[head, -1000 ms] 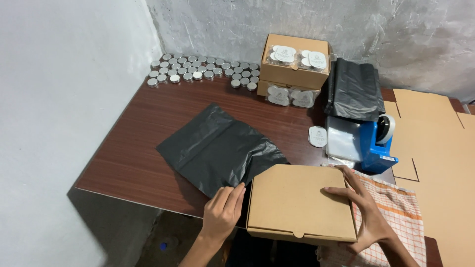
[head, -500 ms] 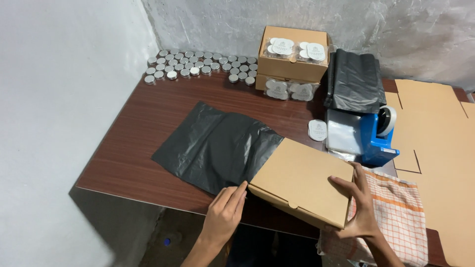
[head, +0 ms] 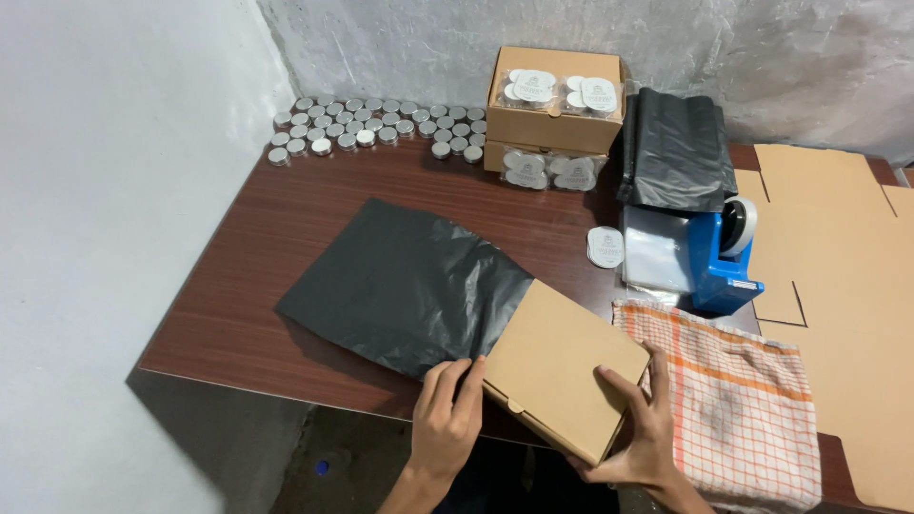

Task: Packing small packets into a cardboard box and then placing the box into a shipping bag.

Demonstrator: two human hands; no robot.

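We tilt flat cardboard box (head: 564, 365), corner now at black bag (head: 405, 283) mouth; a second ago flat on counter (head: 248, 266). Right hand (head: 636, 428) grips box edge, left hand (head: 447, 419) pins bag just beside.

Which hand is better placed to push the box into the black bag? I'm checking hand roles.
Probably right: the right hand grips the cardboard box at its near end, while the left hand rests at the black bag mouth.
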